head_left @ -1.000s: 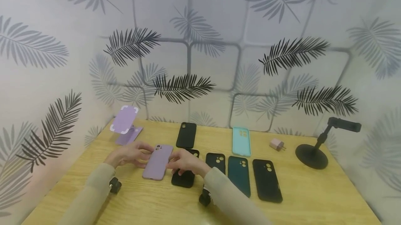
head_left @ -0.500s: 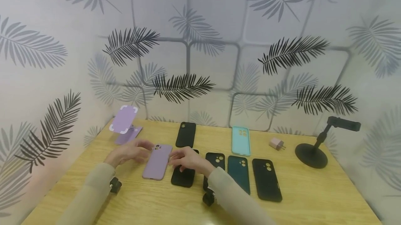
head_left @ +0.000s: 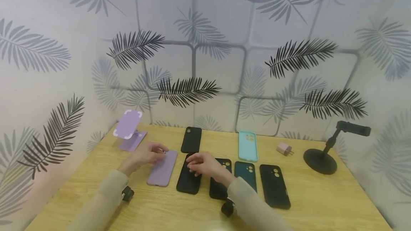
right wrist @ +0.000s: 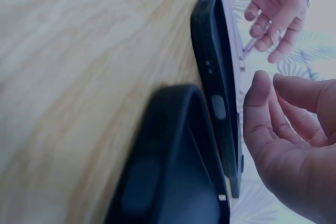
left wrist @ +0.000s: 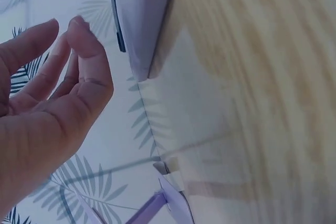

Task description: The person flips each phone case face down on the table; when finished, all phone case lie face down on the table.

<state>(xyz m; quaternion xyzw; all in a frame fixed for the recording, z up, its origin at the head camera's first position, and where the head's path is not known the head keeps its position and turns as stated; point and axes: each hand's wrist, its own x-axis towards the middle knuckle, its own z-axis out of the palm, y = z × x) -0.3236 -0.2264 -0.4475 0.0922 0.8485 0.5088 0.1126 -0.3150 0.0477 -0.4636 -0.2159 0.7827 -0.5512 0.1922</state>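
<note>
Both hands off purple case [head_left: 162,167] | left hand [head_left: 146,153] relaxed at its top-left | right hand [head_left: 205,165] loose over black case [head_left: 189,179]

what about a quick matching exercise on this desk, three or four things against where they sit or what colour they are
Things:
1. charger plug
2. phone stand
3. folding holder
4. mint case

Descriptions:
a. black, far right on the table
b. lilac, at the back left corner
c. pale pink, between the mint case and the black stand
d. light green-blue, in the back row

Pairs: 1-c, 2-a, 3-b, 4-d
</note>
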